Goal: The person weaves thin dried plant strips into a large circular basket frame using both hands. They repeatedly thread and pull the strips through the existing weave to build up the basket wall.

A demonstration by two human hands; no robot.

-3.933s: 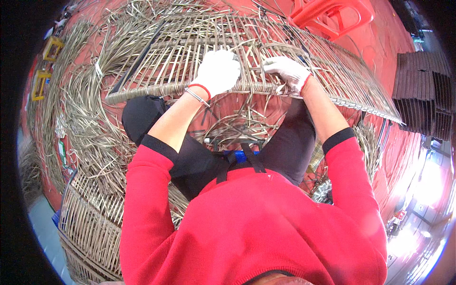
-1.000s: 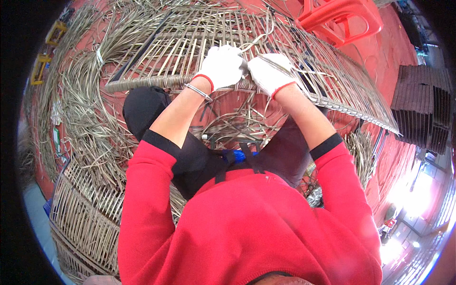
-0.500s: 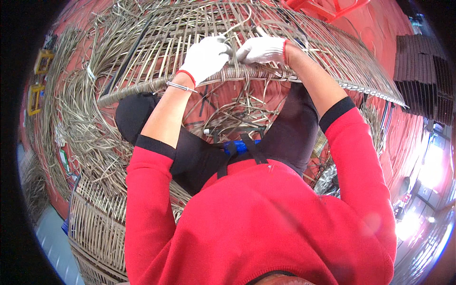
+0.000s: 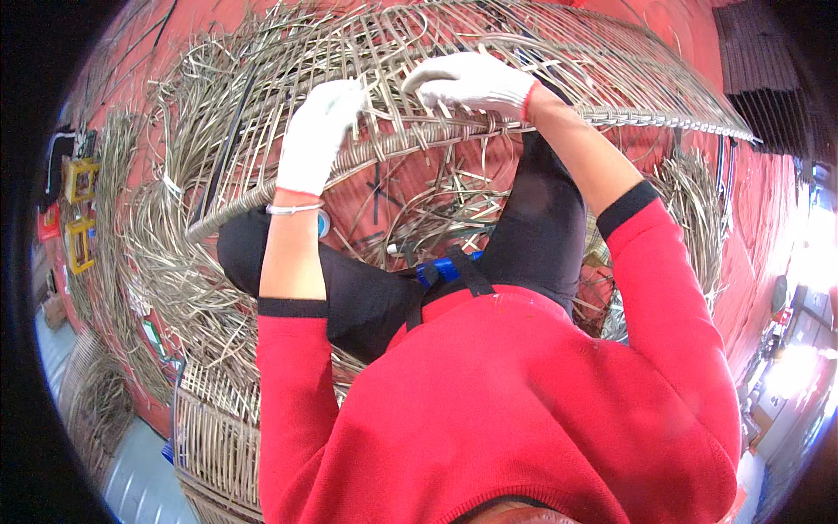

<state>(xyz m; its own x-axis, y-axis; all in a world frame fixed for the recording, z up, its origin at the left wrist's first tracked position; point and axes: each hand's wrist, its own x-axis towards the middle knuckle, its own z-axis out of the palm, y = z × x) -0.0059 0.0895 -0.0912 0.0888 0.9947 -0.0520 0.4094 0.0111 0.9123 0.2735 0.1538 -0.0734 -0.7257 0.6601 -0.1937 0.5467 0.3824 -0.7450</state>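
A wide woven wicker panel (image 4: 611, 65) with a thick wrapped rim spans the space in front of me, its rim lying over my legs. My left hand (image 4: 321, 131), in a white knit glove, is over the left part of the rim. Its fingers are drawn together among the slats; whatever they grip is hidden. Farther right, my right hand (image 4: 476, 83), gloved alike, curves just above the rim with its fingers bent toward the thumb. What lies in its grasp cannot be made out. A loose wicker strand (image 4: 515, 40) arcs beyond that hand.
Heaps of loose strands (image 4: 166, 236) lie at the left on the red floor. Cut strands (image 4: 454, 205) are scattered between my legs. Another slatted wicker piece (image 4: 218, 419) is at lower left, near yellow frames (image 4: 81, 244). Dark stacked panels (image 4: 759, 70) stand at far right.
My hands were close together over the rim and are now apart. The left hand has moved left and slightly toward me. The right has shifted slightly, and the strand loop above the left hand is gone.
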